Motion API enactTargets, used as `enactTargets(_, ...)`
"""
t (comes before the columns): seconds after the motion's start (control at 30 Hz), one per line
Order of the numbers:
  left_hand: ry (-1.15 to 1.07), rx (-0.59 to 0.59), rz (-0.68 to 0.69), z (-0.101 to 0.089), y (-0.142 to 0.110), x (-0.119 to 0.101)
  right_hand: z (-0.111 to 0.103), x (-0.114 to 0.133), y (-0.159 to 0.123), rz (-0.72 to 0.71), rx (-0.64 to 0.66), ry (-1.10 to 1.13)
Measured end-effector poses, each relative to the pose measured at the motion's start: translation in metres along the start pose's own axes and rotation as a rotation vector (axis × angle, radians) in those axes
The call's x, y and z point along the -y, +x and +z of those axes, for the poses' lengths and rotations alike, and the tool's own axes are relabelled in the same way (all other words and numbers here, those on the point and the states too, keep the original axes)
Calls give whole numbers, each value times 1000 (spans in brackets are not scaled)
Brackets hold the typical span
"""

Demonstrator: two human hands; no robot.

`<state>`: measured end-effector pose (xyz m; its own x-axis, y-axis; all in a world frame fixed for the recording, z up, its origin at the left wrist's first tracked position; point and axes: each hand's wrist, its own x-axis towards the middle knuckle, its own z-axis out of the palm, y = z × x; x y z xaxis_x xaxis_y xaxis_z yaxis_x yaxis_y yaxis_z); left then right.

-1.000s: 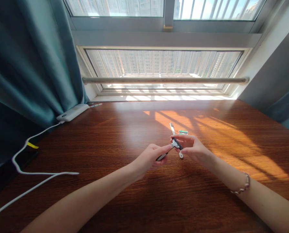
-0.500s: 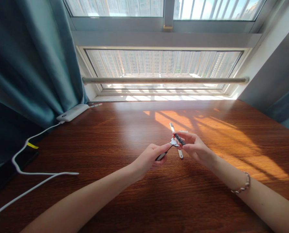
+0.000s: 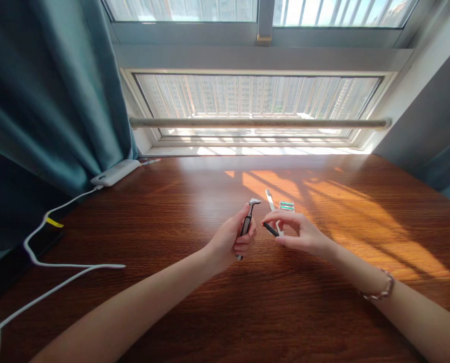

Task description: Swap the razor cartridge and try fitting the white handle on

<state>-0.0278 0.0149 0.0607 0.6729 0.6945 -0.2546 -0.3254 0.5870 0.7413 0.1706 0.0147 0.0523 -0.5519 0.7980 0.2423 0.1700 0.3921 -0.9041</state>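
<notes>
My left hand (image 3: 228, 237) is closed round the black and silver handle of a razor (image 3: 246, 225). The razor stands nearly upright, its silver head at the top. My right hand (image 3: 300, 229) pinches a small black bar-shaped piece (image 3: 270, 229), like a razor's blade cover, between thumb and fingers. The razor and the black piece are apart. Partly hidden behind my right hand, a slim white stick (image 3: 269, 198) with a greyish far end, like a toothbrush, lies on the table. Just beyond my right fingers is a small clear case (image 3: 287, 205) with teal stripes.
The brown wooden table (image 3: 164, 217) runs up to the window, where a white rail (image 3: 259, 123) crosses. At the left a white power strip (image 3: 115, 173) lies by the blue curtain (image 3: 58, 75). A white cable (image 3: 77, 265) loops over the table's left side.
The razor has moved left and up, away from the black piece, and tilted more upright. My right hand has shifted slightly left and lower, uncovering more of the striped case.
</notes>
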Motion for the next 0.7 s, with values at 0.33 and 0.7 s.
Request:
enactTargets(0.33, -114, 9, -15, -4, 3, -2, 13, 0, 0, -145, 228, -541)
enactTargets(0.7, -111, 27, -32, -8, 5, 0, 11, -8, -2, -153, 305, -578)
